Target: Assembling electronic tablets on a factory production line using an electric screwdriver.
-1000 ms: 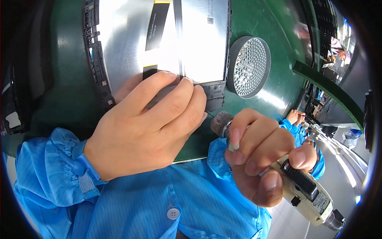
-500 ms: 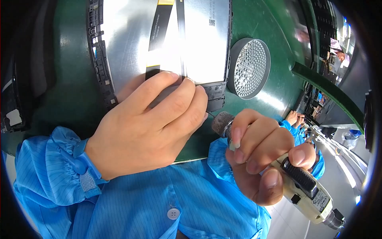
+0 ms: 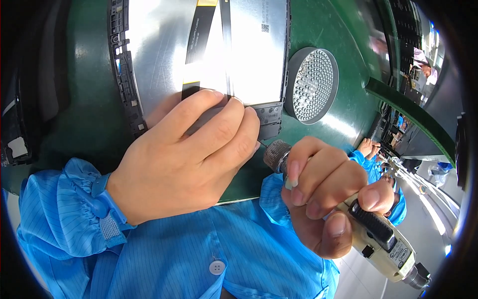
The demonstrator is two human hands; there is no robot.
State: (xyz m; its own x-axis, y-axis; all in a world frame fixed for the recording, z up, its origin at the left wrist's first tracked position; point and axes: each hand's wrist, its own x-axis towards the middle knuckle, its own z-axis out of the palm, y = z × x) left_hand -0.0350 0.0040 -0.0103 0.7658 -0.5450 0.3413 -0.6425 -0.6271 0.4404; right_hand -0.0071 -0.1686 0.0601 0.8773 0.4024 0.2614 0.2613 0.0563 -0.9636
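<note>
A flat tablet-like panel [image 3: 159,55] with a silver metal back and black frame lies before me. A black ribbon cable [image 3: 200,35] with yellow bands runs down its middle. My left hand [image 3: 184,154] curls over the panel's near edge and grips it; the thumb is hidden beneath, and what the fingertips press on is covered. To the right, my right hand [image 3: 328,192] is wrapped round a cream electric screwdriver [image 3: 383,244] with a black lever. Its knurled metal nose [image 3: 276,155] points left at the panel's near right corner. The thin bit's tip is hidden by my left fingers.
A round grey dish [image 3: 334,87] with a dotted silver surface stands on the green tabletop [image 3: 318,35], right of the panel. A dark device [image 3: 20,134] lies at the far left. Beyond a green raised edge [image 3: 413,109], a co-worker's hands [image 3: 369,148] show at the right.
My right hand and the screwdriver have shifted very slightly left. My left hand and the panel have stayed in place.
</note>
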